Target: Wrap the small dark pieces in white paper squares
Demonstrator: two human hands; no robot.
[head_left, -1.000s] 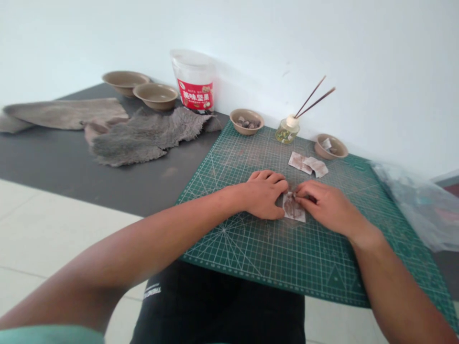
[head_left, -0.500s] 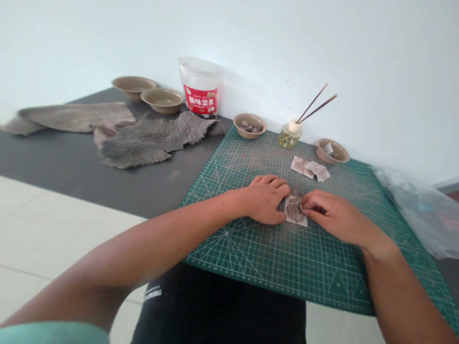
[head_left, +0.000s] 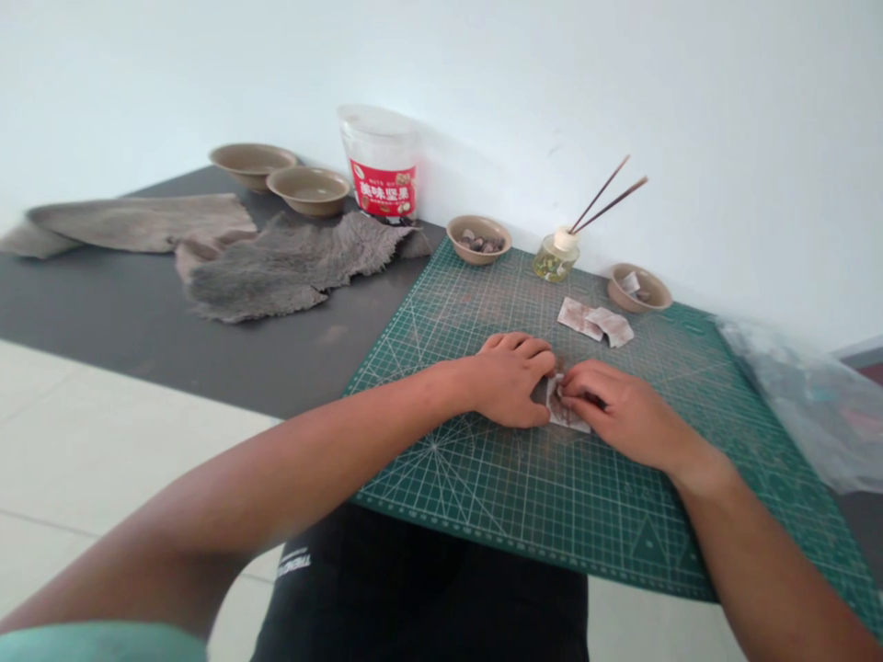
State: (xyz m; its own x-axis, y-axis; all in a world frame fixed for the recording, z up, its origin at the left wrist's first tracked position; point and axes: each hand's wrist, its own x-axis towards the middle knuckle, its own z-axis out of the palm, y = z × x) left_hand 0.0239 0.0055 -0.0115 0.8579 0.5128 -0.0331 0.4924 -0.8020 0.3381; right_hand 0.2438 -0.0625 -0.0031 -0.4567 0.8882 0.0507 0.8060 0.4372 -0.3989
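Observation:
A small white square sheet with brown smears lies on the green cutting mat. My left hand rests palm down at the sheet's left edge, fingers and thumb apart. Over the sheet, the fingers of my right hand are pinched together, touching its surface. A tiny pale bit shows at those fingertips, too small to name. My right hand covers the upper right part of the sheet. Two more brown-smeared sheets lie overlapped farther up the mat.
Along the wall stand a bowl of small brownish pieces, a reed diffuser and another bowl with pale pieces. Leftward are a grey ragged cloth, two bowls and a plastic tub. A clear plastic bag lies right.
My right hand has slid left across the sheet, from its right edge to nearer my left hand. My left hand stays in the same place.

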